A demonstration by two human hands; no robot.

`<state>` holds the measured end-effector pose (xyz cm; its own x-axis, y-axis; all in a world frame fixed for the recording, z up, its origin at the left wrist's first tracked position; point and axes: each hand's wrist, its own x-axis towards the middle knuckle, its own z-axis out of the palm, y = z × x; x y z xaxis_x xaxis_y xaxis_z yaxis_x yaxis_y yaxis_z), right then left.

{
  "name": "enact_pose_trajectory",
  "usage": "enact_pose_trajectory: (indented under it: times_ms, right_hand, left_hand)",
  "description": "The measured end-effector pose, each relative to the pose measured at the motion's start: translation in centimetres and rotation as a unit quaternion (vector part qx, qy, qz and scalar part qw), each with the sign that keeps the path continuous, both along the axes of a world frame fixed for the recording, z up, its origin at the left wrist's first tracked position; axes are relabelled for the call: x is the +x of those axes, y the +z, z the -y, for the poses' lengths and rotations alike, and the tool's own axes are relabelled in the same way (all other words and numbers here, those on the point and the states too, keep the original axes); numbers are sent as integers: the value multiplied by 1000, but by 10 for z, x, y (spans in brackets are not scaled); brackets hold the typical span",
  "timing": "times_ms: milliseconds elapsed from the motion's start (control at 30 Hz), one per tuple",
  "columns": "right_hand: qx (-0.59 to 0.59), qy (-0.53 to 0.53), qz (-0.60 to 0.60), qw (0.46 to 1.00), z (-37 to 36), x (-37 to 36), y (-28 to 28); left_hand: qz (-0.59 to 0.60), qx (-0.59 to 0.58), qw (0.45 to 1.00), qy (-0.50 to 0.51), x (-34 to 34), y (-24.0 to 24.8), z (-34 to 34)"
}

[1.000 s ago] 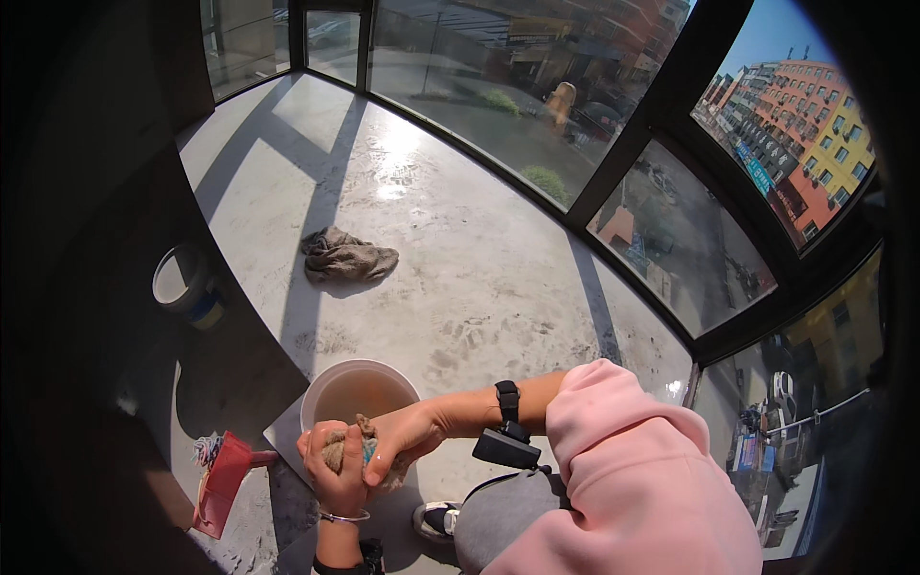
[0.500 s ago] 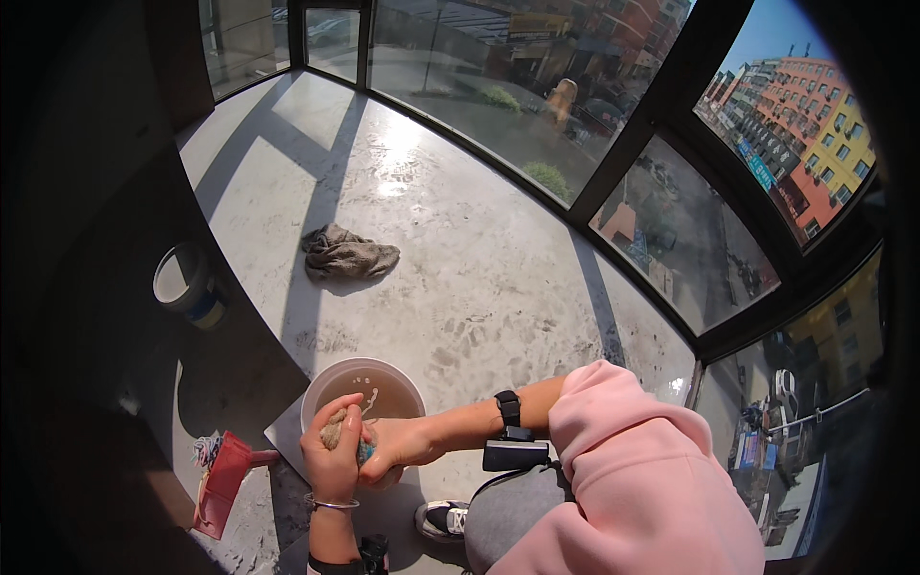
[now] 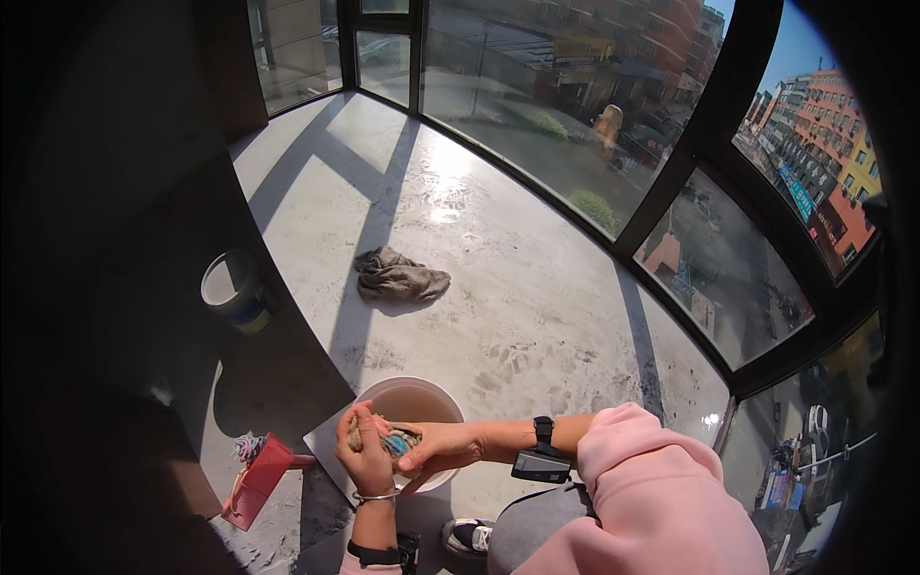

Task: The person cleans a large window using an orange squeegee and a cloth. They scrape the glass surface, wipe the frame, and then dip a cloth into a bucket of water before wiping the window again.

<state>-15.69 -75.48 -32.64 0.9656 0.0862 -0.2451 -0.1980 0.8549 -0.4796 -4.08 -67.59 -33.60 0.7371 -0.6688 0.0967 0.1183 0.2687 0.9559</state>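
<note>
Both hands' fingers (image 3: 369,450) curled tight around wet cloth (image 3: 395,443), over basin (image 3: 422,393)

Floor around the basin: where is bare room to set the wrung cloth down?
The widest free patch is sunlit floor between the basin, the crumpled rag and the window frames. Crowded: left of the basin, where the red dustpan lies, and below it, where both hands squeeze the wet cloth.

Wet cloth (image 3: 395,443) mostly hidden between both hands, basin (image 3: 407,398) near rim covered, shoe (image 3: 468,537) partly hidden by knee
</note>
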Motion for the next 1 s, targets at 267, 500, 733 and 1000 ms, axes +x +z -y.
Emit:
enact_pose_trajectory:
  times_ms: [267,500,733,1000]
  right_hand:
    - [-33,137,-32,990,-27,11,5]
    - [-108,115,16,987,-44,8,32]
    - [-206,-39,-64,976,-32,20,24]
    - [-408,-81,-165,894,-13,24,-37]
  left_hand:
    - [225,67,914,-332,46,48,-46]
    - [101,137,902,-396,31,90,-54]
    - [152,91,962,-209,20,55,-11]
    - [327,152,928,-92,14,-7,23]
